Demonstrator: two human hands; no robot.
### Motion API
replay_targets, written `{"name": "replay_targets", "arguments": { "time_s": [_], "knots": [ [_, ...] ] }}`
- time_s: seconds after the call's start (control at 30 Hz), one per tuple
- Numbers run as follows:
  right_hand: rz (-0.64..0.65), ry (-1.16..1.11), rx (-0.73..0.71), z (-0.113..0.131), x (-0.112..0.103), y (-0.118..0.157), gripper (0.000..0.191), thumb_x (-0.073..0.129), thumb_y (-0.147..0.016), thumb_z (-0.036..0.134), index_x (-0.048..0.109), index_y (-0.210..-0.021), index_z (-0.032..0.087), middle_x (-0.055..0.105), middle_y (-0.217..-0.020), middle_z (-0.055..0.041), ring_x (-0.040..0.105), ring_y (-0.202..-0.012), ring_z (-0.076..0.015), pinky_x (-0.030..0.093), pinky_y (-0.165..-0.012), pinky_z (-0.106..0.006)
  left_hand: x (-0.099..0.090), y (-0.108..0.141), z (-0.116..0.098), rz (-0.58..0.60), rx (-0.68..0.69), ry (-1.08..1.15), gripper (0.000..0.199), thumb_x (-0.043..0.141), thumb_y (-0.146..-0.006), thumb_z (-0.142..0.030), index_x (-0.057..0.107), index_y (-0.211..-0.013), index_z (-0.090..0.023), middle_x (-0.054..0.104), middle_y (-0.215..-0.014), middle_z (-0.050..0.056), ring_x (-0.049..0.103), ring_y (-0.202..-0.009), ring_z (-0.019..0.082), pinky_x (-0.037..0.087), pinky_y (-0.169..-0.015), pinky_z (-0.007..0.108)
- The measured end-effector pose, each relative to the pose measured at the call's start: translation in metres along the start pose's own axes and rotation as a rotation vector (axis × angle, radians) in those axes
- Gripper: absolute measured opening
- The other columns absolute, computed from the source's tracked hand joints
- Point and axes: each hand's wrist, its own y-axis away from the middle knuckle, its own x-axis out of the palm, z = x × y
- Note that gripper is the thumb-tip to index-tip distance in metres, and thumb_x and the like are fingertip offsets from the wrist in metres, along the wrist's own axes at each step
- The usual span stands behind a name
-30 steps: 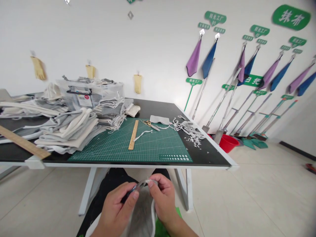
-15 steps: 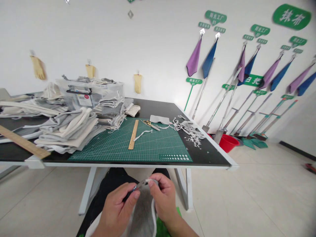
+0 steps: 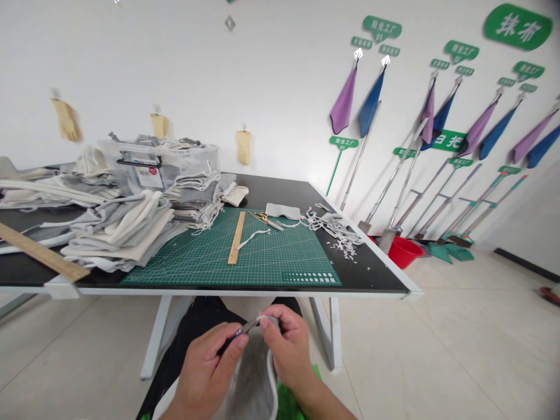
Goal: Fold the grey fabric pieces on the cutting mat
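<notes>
My left hand [image 3: 207, 367] is closed on a small dark-handled tool [image 3: 238, 335] with a short metal blade, perhaps thread snips. Its tip points right and meets the edge of a grey cloth with white trim [image 3: 251, 379], which hangs over my lap. My right hand [image 3: 289, 344] pinches the top edge of that cloth between thumb and fingers, close beside the blade tip. A fine white thread end sticks up at the pinch. Both hands are below the table's front edge.
A green cutting mat [image 3: 280, 256] on the black table bears a wooden ruler [image 3: 237, 238], gold-handled scissors [image 3: 262, 217] and a grey piece [image 3: 283, 211]. Stacks of folded cloth [image 3: 122, 230] and a clear bin [image 3: 175, 162] stand left. Scraps [image 3: 336, 227] lie right.
The blades of the tool in my left hand look closer together, and its tip sits at the cloth edge. My right hand has shifted slightly left.
</notes>
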Motion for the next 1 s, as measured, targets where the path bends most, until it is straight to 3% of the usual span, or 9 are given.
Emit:
{"name": "replay_targets", "arguments": {
  "time_s": [1.0],
  "knots": [
    [0.115, 0.173, -0.070, 0.0084, 0.0003, -0.0100, 0.010, 0.056, -0.073, 0.025, 0.062, -0.072, 0.017, 0.055, -0.061, 0.0019, 0.046, -0.056, -0.0105, 0.038, -0.053, -0.021, 0.0019, -0.0002, 0.0085, -0.020, 0.014, -0.003, 0.015, 0.057, -0.088, -0.030, 0.066, -0.099, -0.024, 0.072, -0.091, -0.002, 0.066, -0.082, 0.013, 0.050, -0.072, 0.018]
  ]
}}
